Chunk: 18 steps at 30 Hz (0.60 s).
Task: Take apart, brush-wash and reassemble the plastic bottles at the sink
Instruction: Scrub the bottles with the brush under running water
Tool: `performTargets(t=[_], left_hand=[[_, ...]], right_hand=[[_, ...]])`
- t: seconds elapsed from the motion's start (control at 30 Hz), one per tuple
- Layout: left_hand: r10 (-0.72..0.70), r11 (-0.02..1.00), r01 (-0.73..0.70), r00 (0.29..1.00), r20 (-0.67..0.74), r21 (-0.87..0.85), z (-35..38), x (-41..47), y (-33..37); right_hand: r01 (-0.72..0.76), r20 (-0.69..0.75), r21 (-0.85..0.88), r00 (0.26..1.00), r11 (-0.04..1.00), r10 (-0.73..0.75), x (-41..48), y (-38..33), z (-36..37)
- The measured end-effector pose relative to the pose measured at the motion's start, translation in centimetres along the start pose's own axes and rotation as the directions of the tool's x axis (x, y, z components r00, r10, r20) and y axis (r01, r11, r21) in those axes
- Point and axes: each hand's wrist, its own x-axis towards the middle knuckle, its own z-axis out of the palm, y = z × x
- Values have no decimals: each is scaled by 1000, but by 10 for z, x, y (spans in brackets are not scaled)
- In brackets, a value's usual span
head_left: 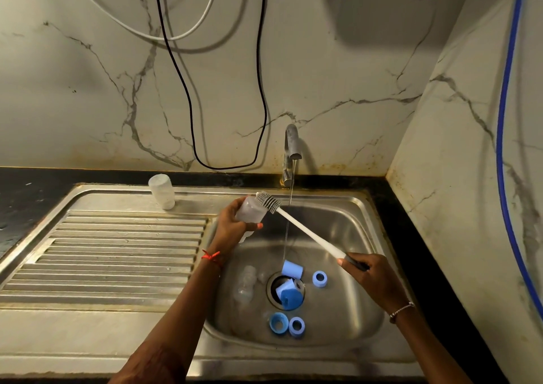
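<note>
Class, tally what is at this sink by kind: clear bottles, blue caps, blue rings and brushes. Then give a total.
Clear bottles: 3 (held bottle, upturned bottle, basin bottle)
Blue caps: 2 (upper cap, drain cap)
Blue rings: 3 (right ring, small front ring, large front ring)
Brushes: 1 (bottle brush)
Total: 9

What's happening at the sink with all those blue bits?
A person is washing plastic bottles. The left hand holds a clear bottle over the sink, and the right hand holds a long brush with its bristles against that bottle. Water runs from the tap. Blue caps and rings and another clear bottle lie in the sink; one more bottle stands on the drainboard.
</note>
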Motion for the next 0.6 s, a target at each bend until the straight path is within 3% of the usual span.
performTargets(t=[0.13, 0.4, 0.6], left_hand=[[15, 1000, -15, 1000, -1, -21, 1, -1, 1], [35, 999, -35, 999, 9, -17, 4, 2, 3], [58, 997, -58, 998, -16, -53, -5, 3, 0]], right_hand=[[19, 21, 35, 1000, 999, -20, -1, 1, -9], [66, -22, -63, 997, 996, -68, 8, -14, -14], [44, 69, 19, 997, 999, -45, 5, -9, -22]])
